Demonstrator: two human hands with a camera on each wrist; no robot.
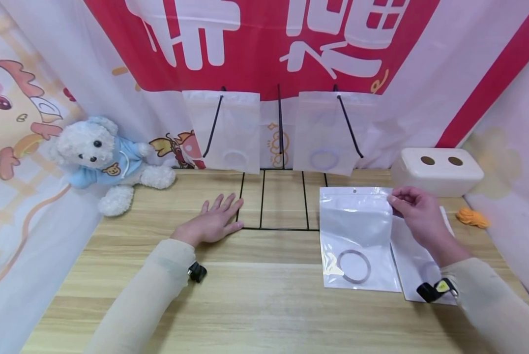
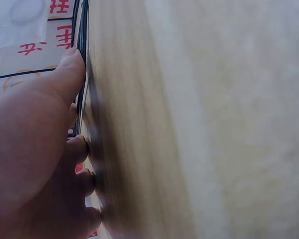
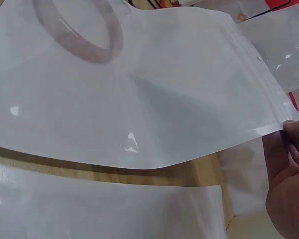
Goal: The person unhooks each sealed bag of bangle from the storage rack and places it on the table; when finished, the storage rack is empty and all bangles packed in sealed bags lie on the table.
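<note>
My right hand (image 1: 417, 211) pinches the upper right corner of a clear-fronted white zip bag (image 1: 357, 221) between thumb and fingers. Inside, near the bag's lower end, lies a pinkish bangle (image 3: 74, 46). In the right wrist view the bag's sheet bows upward off the wood. A second zip bag (image 1: 417, 260) lies under my right forearm, partly covered, with a faint ring in it. My left hand (image 1: 211, 222) rests on the tabletop with fingers spread, its fingertips at the left edge of the black wire rack (image 1: 282, 229).
Two zip bags (image 1: 222, 123) (image 1: 322, 128) with rings hang on the rack's outer hooks; the middle hook (image 1: 280, 123) carries none. A white plush bear (image 1: 114, 162) sits back left. At right are a white box (image 1: 439, 172) with two holes and an orange bundle (image 1: 472, 217).
</note>
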